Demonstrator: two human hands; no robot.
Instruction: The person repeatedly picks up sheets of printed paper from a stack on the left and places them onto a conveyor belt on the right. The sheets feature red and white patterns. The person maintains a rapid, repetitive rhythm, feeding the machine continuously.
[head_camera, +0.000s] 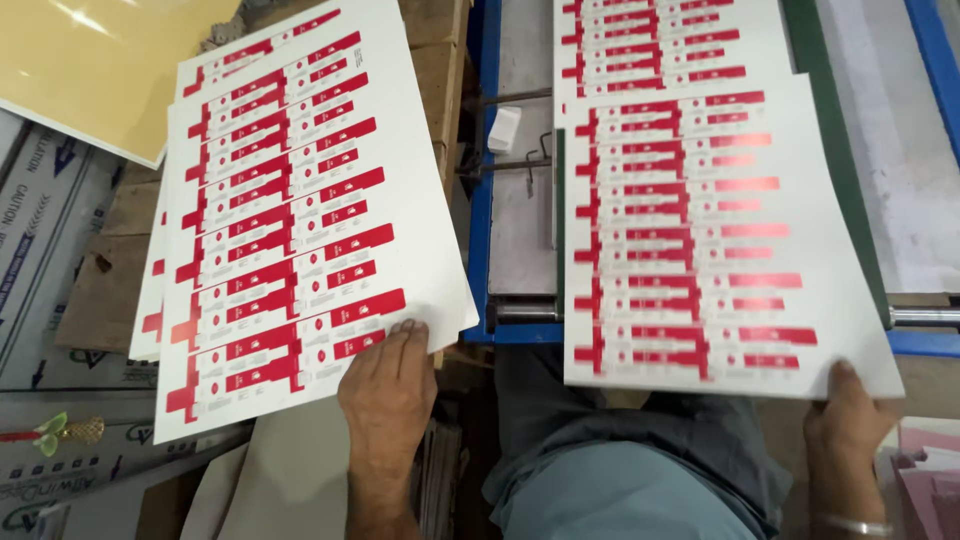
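A stack of white sheets printed with rows of red carton shapes (300, 200) lies on the left. My left hand (388, 385) rests on the stack's near right corner, fingers flat and together on the top sheet. On the right, another printed sheet (700, 230) lies along the machine bed. My right hand (848, 420) grips that sheet's near right corner, thumb on top. A second printed sheet (660, 45) lies farther along the bed, partly overlapped by the near one.
The blue-framed machine bed (480, 200) with a green strip (840, 170) runs down the right. A yellow board (100, 70) lies top left. Flattened cardboard boxes (40, 250) sit at the left. My grey trousers (620, 470) fill the bottom middle. Pink papers (930, 470) sit bottom right.
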